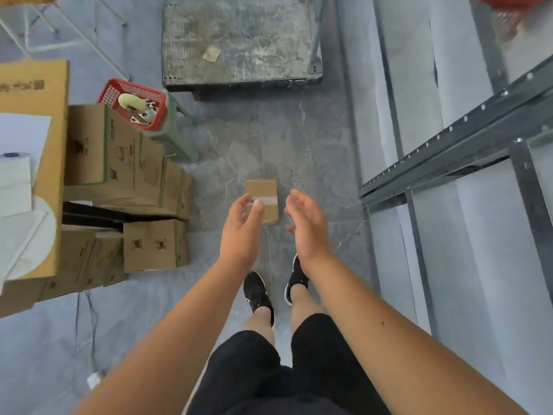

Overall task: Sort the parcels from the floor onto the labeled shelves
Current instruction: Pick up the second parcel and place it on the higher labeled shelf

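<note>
A small cardboard parcel [266, 190] is seen lying flat on the grey floor [269, 145] at the centre of the frame, just ahead of the person's feet, with the metal shelving [449, 136] running down the right side and stacked cartons [119, 163] at the left. The left hand [241, 232] is held out with fingers loosely curved and the thumb apart, nothing being gripped; the right hand [306, 226] is held out with the palm turned inward and the fingers nearly straight and close together, also empty. The parcel is framed between the two hands in the picture, but contact is not judged to have been made. From here, an uneven grasp could be risked if the hands close at different heights, so that the light box tips or slips out. The shelf rail at the right could be struck by the right forearm when the box is lifted. Misfiling is also possible if the label is not read first. The white label strip [267, 200] on the parcel is partly covered by the left fingertips and is too blurred to be read. No shelf labels can be made out, and the upper shelves are cut off at the frame's edge.
</note>
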